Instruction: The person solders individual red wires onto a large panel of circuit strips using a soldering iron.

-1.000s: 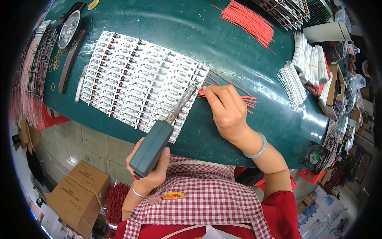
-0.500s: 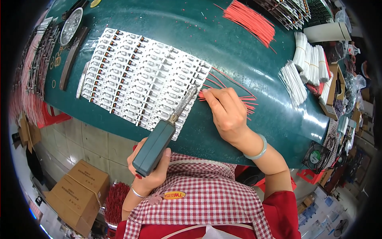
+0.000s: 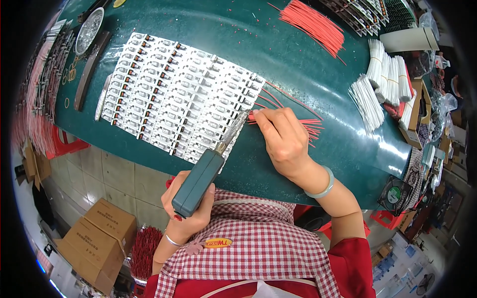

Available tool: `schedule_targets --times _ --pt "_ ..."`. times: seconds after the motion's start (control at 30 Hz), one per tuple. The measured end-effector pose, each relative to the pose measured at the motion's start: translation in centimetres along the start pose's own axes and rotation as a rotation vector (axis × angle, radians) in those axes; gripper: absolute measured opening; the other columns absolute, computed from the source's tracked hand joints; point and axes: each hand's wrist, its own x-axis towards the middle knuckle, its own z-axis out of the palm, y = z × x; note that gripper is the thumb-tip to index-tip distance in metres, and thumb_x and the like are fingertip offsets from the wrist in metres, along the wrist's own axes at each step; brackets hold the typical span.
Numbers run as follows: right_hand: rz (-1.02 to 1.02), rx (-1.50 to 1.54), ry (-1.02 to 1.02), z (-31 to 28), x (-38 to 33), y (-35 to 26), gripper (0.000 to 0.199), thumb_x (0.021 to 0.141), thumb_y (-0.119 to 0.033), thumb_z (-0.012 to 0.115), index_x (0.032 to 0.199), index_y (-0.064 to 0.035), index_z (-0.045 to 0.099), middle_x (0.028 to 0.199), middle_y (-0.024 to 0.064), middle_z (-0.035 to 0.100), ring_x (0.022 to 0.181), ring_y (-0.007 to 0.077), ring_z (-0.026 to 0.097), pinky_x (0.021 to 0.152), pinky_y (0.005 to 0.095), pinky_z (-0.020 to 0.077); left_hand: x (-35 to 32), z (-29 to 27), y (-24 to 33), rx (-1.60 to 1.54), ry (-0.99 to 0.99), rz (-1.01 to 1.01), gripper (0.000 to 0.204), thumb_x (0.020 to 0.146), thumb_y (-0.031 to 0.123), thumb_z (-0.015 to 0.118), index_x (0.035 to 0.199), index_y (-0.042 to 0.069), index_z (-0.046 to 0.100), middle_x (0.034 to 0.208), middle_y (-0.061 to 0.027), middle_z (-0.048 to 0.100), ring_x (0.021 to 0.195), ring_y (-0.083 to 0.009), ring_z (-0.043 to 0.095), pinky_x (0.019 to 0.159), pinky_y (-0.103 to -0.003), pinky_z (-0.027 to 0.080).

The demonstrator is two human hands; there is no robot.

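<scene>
Soldering at the bench's near edge: a teal-handled iron [image 3: 201,181] is gripped in the left hand [image 3: 191,211], fingers wrapped closed, tip at the near right corner of the white component array [image 3: 179,97]. A red wire [image 3: 258,118] is pinched by the right hand [image 3: 284,136], fingers pressed together. Risk: fingertips sit just beside the tip, so a burn or a bridged joint is judged possible if either hand slips.
</scene>
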Motion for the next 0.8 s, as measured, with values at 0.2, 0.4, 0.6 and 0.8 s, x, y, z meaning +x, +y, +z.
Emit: schedule_targets --times 0.2,0.4,0.6,0.8 --pt "0.003 -0.016 -0.005 0.0 0.0 -0.1 0.033 0.067 0.0 0.067 0.099 0.0078 0.068 0.091 0.0123 0.064 0.078 0.0252 0.061 0.065 0.0336 0.0533 -1.7 0.0 -1.7 -0.01 0.048 0.022 0.02 0.079 0.0 0.075 0.097 -0.006 0.07 0.091 -0.0167 0.069 0.067 -0.0243 0.067 0.06 -0.031 0.053" --pt "-0.011 0.009 0.049 0.0 0.0 -0.2 0.035 0.066 0.001 0.067 0.1 0.0088 0.067 0.093 0.0137 0.065 0.079 0.0265 0.062 0.066 0.0345 0.054 -1.7 -0.1 -1.4 -0.066 0.067 -0.008 0.023 0.08 0.002 0.076 0.101 -0.007 0.07 0.092 -0.0184 0.069 0.071 -0.0261 0.069 0.063 -0.032 0.055" --pt "0.01 0.047 0.083 0.0 -0.3 -1.2 0.034 0.066 0.008 0.07 0.1 0.0065 0.069 0.09 0.012 0.068 0.074 0.0251 0.063 0.059 0.0325 0.0522 -2.1 -0.3 -1.3 -0.031 0.058 -0.008 0.024 0.08 0.001 0.076 0.102 -0.007 0.071 0.095 -0.0194 0.071 0.075 -0.0261 0.071 0.067 -0.031 0.056" --pt "0.015 0.045 0.043 -0.1 -0.3 -1.3 0.034 0.066 0.007 0.069 0.099 0.0064 0.07 0.09 0.0121 0.068 0.074 0.0252 0.063 0.059 0.0327 0.0526 -2.1 -0.2 -1.1 -0.061 0.04 -0.049 0.023 0.078 -0.003 0.075 0.1 -0.007 0.071 0.097 -0.0188 0.071 0.077 -0.0266 0.072 0.068 -0.032 0.057"
